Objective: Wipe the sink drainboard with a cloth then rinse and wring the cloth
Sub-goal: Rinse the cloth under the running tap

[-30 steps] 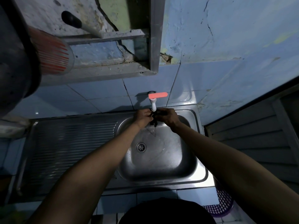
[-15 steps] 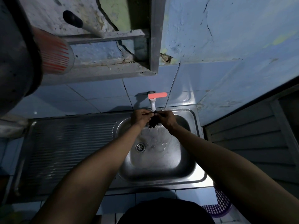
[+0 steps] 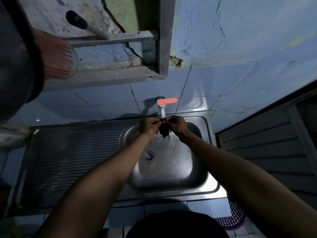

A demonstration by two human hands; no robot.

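- Stainless steel sink (image 3: pixel 208 170), basin on the right, ribbed drainboard (image 3: pixel 77 160) on the left; drain (image 3: pixel 149 156) at the basin's left side.
- White tap (image 3: pixel 162 111) w/ a red-orange lever (image 3: pixel 167 101) on the blue tile wall, right above the basin's back edge.
- Cloth (image 3: pixel 164 132): small, dark, bunched, hanging just under the tap spout, over the basin. Lower end dangles free.
- Left hand (image 3: pixel 149 125) closed on the cloth's top from the left; right hand (image 3: pixel 176 125) closed on it from the right. Both pinch it up near the spout, hands nearly touching.
- Water on the basin floor below the cloth, rippled, shiny. Can't tell if the stream is running; spout hidden by fingers and cloth.
- Both forearms reach in from the bottom of view, over the sink's front rim.
- Purple mesh basket (image 3: pixel 235 217) low right, beside the counter front.
- Metal shelf frame (image 3: pixel 120 76) on the wall above, cracked paint behind; cup w/ red stripes (image 3: pixel 58 60) on it at left.
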